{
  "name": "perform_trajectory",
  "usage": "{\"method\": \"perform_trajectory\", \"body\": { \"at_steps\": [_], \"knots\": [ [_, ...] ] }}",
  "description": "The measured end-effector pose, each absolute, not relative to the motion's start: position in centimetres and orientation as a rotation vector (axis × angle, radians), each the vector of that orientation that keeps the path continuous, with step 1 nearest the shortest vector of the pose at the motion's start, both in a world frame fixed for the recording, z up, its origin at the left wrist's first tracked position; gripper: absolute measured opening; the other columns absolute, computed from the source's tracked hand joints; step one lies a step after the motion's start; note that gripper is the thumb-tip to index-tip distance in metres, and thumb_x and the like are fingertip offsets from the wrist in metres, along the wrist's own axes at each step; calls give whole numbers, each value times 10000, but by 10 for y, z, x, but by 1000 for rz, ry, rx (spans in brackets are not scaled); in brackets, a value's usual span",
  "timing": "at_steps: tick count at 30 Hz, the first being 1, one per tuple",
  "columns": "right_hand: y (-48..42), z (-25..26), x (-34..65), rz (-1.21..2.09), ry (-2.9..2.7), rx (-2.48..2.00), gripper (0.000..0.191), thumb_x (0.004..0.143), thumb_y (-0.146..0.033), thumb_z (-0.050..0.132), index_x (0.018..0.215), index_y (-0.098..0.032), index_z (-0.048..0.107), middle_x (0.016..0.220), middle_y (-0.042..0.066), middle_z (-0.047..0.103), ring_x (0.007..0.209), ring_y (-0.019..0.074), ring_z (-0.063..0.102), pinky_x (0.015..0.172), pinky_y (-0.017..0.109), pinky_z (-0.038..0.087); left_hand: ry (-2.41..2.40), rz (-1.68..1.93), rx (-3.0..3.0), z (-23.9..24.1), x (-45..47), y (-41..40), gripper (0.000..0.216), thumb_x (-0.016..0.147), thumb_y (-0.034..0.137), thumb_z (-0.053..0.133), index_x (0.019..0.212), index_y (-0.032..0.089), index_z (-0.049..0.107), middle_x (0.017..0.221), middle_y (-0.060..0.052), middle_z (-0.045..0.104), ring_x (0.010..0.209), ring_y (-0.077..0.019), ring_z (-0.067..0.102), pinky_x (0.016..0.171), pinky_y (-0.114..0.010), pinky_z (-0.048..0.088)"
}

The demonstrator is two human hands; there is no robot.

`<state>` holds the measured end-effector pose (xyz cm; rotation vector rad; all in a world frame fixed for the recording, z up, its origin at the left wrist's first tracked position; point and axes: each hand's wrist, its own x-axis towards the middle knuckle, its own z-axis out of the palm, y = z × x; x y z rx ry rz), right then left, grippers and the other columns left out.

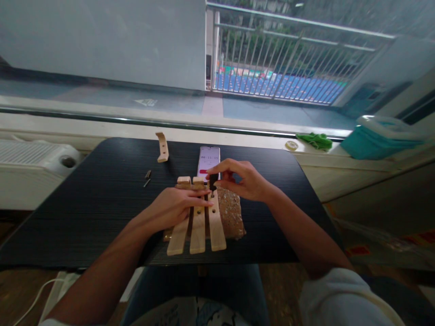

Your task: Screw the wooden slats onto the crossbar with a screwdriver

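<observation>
Three light wooden slats (198, 231) lie side by side on a speckled cork pad (233, 213), on a black table (102, 213). My left hand (176, 206) rests flat across the slats with its fingers stretched out, pressing them down. My right hand (243, 179) pinches a small black screwdriver (212, 182) and holds it upright, its tip on the rightmost slat. A phone (209, 160) with a lit screen lies just behind the slats.
A curved wooden piece (162, 147) lies at the back of the table. Two small dark screws (147, 178) lie left of the slats. On the window sill are a green cloth (314, 141), a roll of tape (291, 145) and a teal box (377, 142). A white radiator (34, 158) stands at left.
</observation>
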<state>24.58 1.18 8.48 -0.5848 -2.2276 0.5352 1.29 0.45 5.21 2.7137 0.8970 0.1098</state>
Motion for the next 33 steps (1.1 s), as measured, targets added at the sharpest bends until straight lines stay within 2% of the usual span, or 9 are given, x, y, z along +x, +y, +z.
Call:
{"method": "perform_trajectory", "body": {
  "at_steps": [7,20,33],
  "knots": [
    [12,84,245,428,-2217,-613,216,875,-236,641,1073,-151,630,721,-38,582,544,42,450,538,189,397,891,120,2716,53,14,4,556,798,28,480,1193,374,659,1379,64,530,1201,-193,597,1014,-322,475],
    [13,81,243,333,-2239,-589,213,886,-273,627,1056,-146,608,877,20,656,574,40,456,558,190,420,886,146,2684,52,13,5,562,789,24,481,1196,370,658,1367,54,544,1195,-204,602,995,-338,490],
    [15,76,243,158,-2193,-587,217,852,-296,663,1008,-164,591,775,-15,589,577,57,469,563,202,422,887,179,2699,48,12,6,533,798,40,475,1168,366,679,1362,75,547,1197,-175,599,1012,-299,470]
  ]
}}
